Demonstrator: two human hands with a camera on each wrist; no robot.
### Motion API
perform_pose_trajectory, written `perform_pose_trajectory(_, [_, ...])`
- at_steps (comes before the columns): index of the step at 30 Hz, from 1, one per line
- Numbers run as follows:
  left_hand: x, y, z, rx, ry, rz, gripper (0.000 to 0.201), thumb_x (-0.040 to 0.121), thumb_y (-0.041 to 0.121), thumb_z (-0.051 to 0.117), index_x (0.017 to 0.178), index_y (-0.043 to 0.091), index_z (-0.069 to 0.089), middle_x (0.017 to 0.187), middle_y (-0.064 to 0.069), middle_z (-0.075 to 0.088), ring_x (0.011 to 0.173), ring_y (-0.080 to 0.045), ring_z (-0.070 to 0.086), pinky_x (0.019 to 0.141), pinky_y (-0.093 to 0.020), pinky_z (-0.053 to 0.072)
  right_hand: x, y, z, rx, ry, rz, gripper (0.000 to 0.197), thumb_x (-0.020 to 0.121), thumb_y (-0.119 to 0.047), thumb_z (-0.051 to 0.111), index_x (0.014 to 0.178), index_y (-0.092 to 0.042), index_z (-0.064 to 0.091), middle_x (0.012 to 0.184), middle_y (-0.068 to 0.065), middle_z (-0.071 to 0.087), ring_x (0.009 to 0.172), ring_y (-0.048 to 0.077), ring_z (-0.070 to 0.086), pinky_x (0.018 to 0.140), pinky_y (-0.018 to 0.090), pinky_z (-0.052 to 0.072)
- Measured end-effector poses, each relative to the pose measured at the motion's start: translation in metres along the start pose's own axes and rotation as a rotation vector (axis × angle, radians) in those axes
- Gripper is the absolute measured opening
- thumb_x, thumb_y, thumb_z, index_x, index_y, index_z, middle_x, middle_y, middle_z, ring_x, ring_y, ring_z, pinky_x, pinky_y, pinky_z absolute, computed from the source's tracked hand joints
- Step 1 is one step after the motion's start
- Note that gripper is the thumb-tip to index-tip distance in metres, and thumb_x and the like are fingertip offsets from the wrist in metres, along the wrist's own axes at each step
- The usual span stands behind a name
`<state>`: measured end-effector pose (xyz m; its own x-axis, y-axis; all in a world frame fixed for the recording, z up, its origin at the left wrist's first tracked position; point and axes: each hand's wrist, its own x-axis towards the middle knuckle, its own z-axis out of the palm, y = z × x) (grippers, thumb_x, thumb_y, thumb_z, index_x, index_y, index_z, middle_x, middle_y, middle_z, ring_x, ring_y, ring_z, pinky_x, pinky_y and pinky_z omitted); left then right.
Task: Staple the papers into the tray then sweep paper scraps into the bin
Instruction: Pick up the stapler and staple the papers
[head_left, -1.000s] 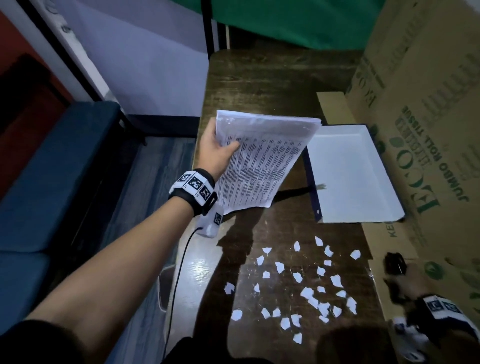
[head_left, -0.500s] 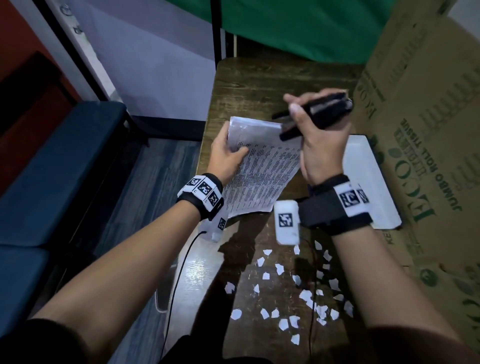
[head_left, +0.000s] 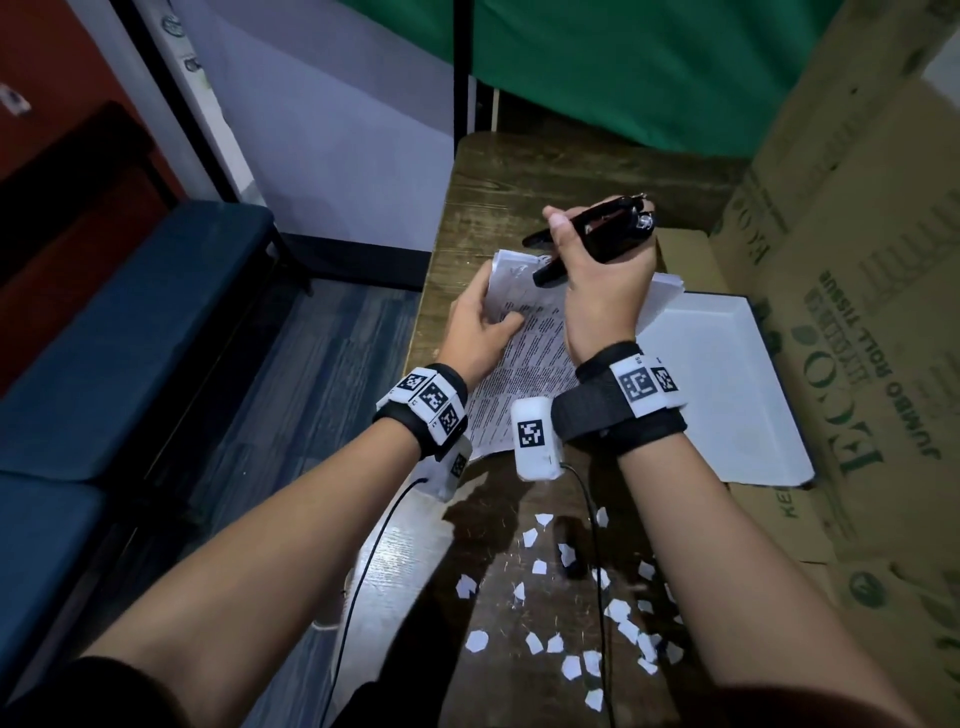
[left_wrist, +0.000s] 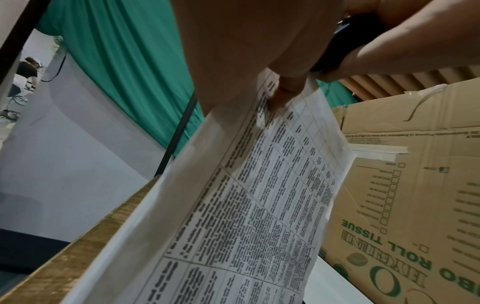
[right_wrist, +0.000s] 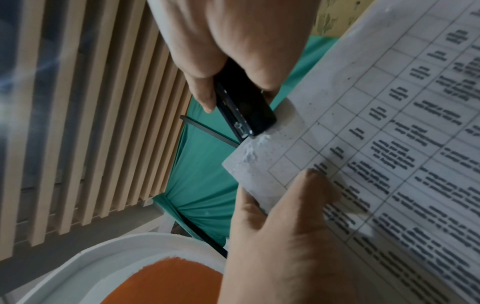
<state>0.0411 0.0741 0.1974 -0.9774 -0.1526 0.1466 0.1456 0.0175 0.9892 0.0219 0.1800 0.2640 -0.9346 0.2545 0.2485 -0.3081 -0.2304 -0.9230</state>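
Note:
My left hand (head_left: 480, 332) pinches a stack of printed papers (head_left: 524, 364) near its top left corner and holds it above the wooden table (head_left: 519, 171). My right hand (head_left: 597, 275) grips a black stapler (head_left: 592, 236), whose mouth sits over the stack's top corner. In the right wrist view the stapler (right_wrist: 244, 105) meets the corner of the papers (right_wrist: 389, 144), with the left thumb (right_wrist: 309, 185) just below. The left wrist view shows the papers (left_wrist: 259, 205) hanging down from my fingers. A white tray (head_left: 727, 395) lies on the table to the right. Several white paper scraps (head_left: 576, 623) are scattered near the front edge.
A large cardboard box (head_left: 857, 312) stands along the table's right side, right behind the tray. A blue bench (head_left: 119, 338) is on the left beyond the table edge. Green curtain (head_left: 623, 67) hangs at the back. Cables run from both wrist cameras across the table.
My right hand came up from the lower right with the stapler and brought it down to the stack's top corner. The left hand pulled the papers slightly closer.

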Motion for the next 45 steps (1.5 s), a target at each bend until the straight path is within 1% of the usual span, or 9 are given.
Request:
perform_pose_trajectory(4, [0.000, -0.002, -0.001, 0.025, 0.010, 0.017, 0.054, 0.078, -0.008, 0.057, 0.125, 0.018, 0.052, 0.107, -0.001, 0.067, 0.099, -0.013, 0.067, 0.089, -0.033, 0.056, 0.000, 0.002, 0.003, 0.016, 0.008, 0.058, 0.049, 0.071, -0.015, 0.079, 0.100, 0.016, 0.055, 0.093, 0.024, 0.070, 0.089, 0.031, 0.071, 0.084, 0.043, 0.058])
perform_pose_trajectory(7, [-0.001, -0.001, 0.001, 0.030, 0.017, 0.027, 0.047, 0.075, -0.005, 0.059, 0.120, 0.009, 0.056, 0.106, -0.011, 0.068, 0.099, -0.024, 0.068, 0.088, -0.044, 0.056, -0.001, 0.002, 0.005, 0.038, 0.027, 0.065, 0.040, 0.079, -0.004, 0.073, 0.104, 0.017, 0.050, 0.086, 0.021, 0.069, 0.079, 0.031, 0.073, 0.080, 0.045, 0.059])
perform_pose_trajectory(16, [-0.004, 0.001, 0.011, 0.017, -0.027, 0.034, 0.045, 0.073, -0.011, 0.057, 0.116, 0.003, 0.056, 0.107, -0.018, 0.067, 0.101, -0.030, 0.066, 0.089, -0.048, 0.054, 0.008, -0.006, 0.010, 0.000, 0.116, 0.012, 0.015, 0.087, -0.004, 0.064, 0.088, -0.006, 0.049, 0.067, 0.008, 0.062, 0.052, 0.023, 0.063, 0.054, 0.030, 0.054])
perform_pose_trajectory(25, [-0.012, -0.004, 0.015, -0.005, -0.063, 0.039, 0.038, 0.072, -0.016, 0.057, 0.107, 0.000, 0.060, 0.099, -0.020, 0.066, 0.089, -0.016, 0.062, 0.081, -0.039, 0.054, 0.018, -0.002, 0.013, -0.004, 0.153, 0.012, 0.015, 0.081, -0.010, 0.063, 0.076, 0.002, 0.055, 0.055, 0.015, 0.053, 0.030, 0.022, 0.048, 0.037, 0.019, 0.039])
perform_pose_trajectory(28, [-0.010, -0.003, 0.012, -0.022, -0.064, 0.025, 0.045, 0.074, -0.017, 0.055, 0.108, 0.011, 0.060, 0.094, -0.004, 0.067, 0.085, -0.008, 0.062, 0.076, -0.024, 0.053, 0.017, 0.002, 0.017, -0.022, 0.043, 0.020, 0.013, 0.083, -0.007, 0.064, 0.079, 0.000, 0.054, 0.059, 0.016, 0.055, 0.036, 0.021, 0.052, 0.041, 0.022, 0.043])
perform_pose_trajectory(31, [-0.007, -0.004, 0.006, -0.053, -0.038, 0.002, 0.050, 0.078, -0.016, 0.052, 0.107, 0.025, 0.056, 0.098, -0.001, 0.066, 0.090, -0.011, 0.065, 0.079, -0.029, 0.055, 0.020, -0.001, 0.016, -0.045, -0.077, -0.048, 0.016, 0.082, -0.007, 0.069, 0.085, -0.003, 0.054, 0.073, 0.014, 0.062, 0.061, 0.015, 0.062, 0.063, 0.024, 0.052])
perform_pose_trajectory(37, [-0.003, -0.011, -0.003, 0.064, -0.023, -0.029, 0.042, 0.083, -0.013, 0.048, 0.114, 0.015, 0.050, 0.099, 0.008, 0.058, 0.084, 0.015, 0.059, 0.074, -0.009, 0.049, 0.046, -0.026, -0.017, -0.189, -0.015, -0.223, 0.037, 0.080, 0.001, 0.063, 0.107, -0.006, 0.038, 0.091, 0.008, 0.049, 0.074, -0.007, 0.054, 0.067, 0.010, 0.046])
perform_pose_trajectory(40, [0.006, -0.014, -0.003, 0.063, 0.016, -0.044, 0.037, 0.085, -0.007, 0.050, 0.113, 0.017, 0.052, 0.098, 0.010, 0.060, 0.081, 0.012, 0.060, 0.069, -0.011, 0.049, 0.045, -0.014, -0.082, -0.459, -0.125, -0.049, 0.050, 0.081, 0.007, 0.060, 0.113, -0.014, 0.028, 0.100, -0.001, 0.045, 0.082, -0.008, 0.052, 0.069, 0.010, 0.045])
perform_pose_trajectory(45, [0.026, -0.011, 0.003, 0.036, 0.014, -0.039, 0.032, 0.086, -0.005, 0.052, 0.109, 0.017, 0.055, 0.094, 0.006, 0.063, 0.078, 0.007, 0.064, 0.067, -0.014, 0.052, 0.013, 0.035, -0.241, -1.118, -0.311, 0.416, 0.045, 0.079, -0.004, 0.073, 0.118, -0.008, 0.050, 0.109, 0.010, 0.060, 0.102, 0.025, 0.058, 0.085, 0.036, 0.047])
